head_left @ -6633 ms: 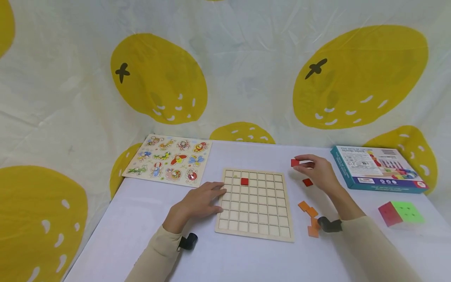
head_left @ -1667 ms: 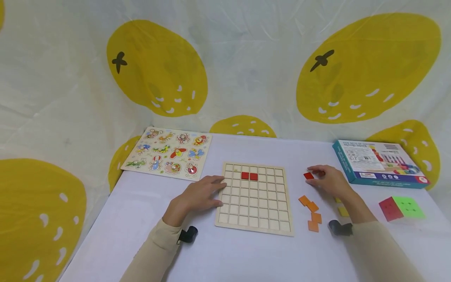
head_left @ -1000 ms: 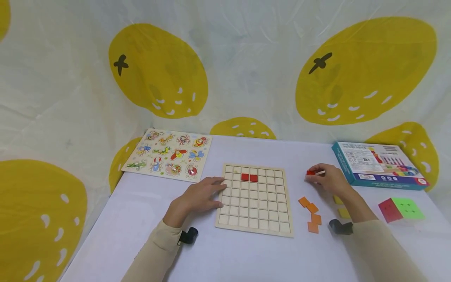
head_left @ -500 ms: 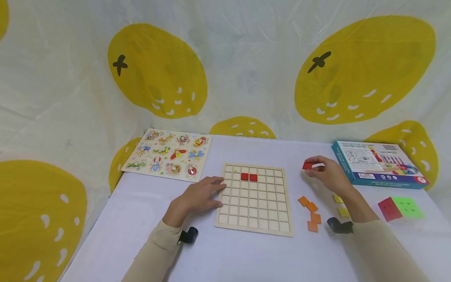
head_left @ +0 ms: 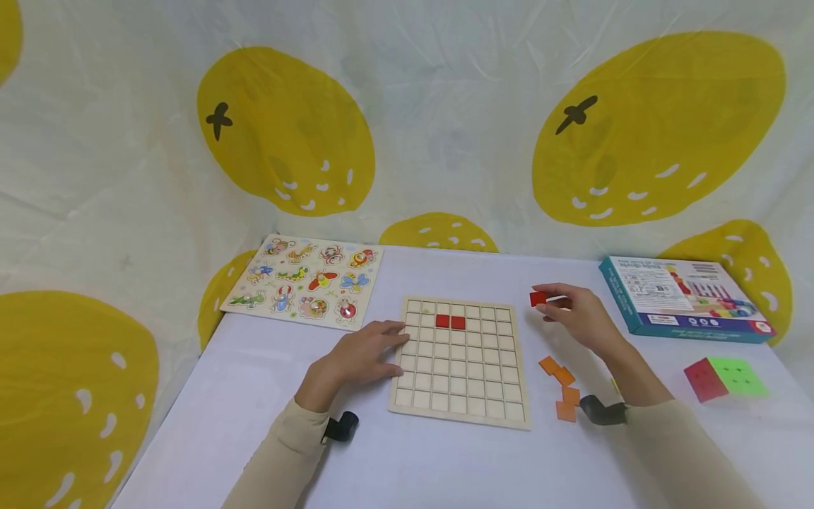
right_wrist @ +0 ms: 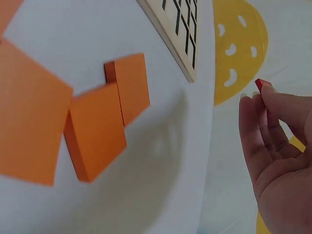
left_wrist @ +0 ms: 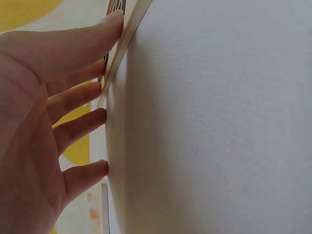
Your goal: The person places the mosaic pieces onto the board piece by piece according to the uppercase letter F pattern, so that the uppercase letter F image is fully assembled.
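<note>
Though in the right hand, red tile partly behind the thumb.

Long beige left sleeve, matching right sleeve, black rounded wrist devices, apparently small cameras

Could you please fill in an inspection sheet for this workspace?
Surface: white table, with soft shadows.
Job's things: grid board with two red tiles side by side in its second row from the far edge; four orange tiles lie loose to its right.
Clutter: insect puzzle board far left; printed box and colored cube on the right.
Left hand: the left hand touches the grid board's left edge.
Right hand: the right hand pinches a third red tile, off the grid board.
Cables: nothing seen.
Surroundings: pale hanging cloth with yellow fruit-like shapes.
</note>
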Motion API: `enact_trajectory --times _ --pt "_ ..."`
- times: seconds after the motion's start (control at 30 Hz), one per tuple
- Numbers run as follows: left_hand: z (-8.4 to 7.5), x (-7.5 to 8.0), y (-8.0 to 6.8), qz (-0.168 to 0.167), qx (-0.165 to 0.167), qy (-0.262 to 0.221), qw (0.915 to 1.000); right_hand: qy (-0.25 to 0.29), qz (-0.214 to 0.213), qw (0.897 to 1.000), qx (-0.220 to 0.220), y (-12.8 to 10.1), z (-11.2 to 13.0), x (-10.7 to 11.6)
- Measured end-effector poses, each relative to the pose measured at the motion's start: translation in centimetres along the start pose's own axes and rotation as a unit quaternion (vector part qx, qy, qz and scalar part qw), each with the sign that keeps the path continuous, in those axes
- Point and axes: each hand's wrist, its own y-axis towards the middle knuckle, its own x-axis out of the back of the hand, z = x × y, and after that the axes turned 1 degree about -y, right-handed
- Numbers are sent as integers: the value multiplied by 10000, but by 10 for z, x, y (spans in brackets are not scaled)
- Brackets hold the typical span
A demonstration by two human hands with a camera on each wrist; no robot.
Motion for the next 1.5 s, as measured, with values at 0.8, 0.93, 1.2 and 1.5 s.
enact_trajectory --times 0.8,0.93,1.2,1.5 --pt "4 -1 3 -39 -61 22 10000 421 545 9976 27 18 28 -55" --pt "5 -2 4 -43 -59 44 10000 212 480 9983 263 20 31 -63" --pt "6 -2 3 0 -36 42 10000 -208 400 9984 348 25 36 -80" --pt "5 -1 3 0 -16 75 10000 -533 320 9977 267 27 37 -86"
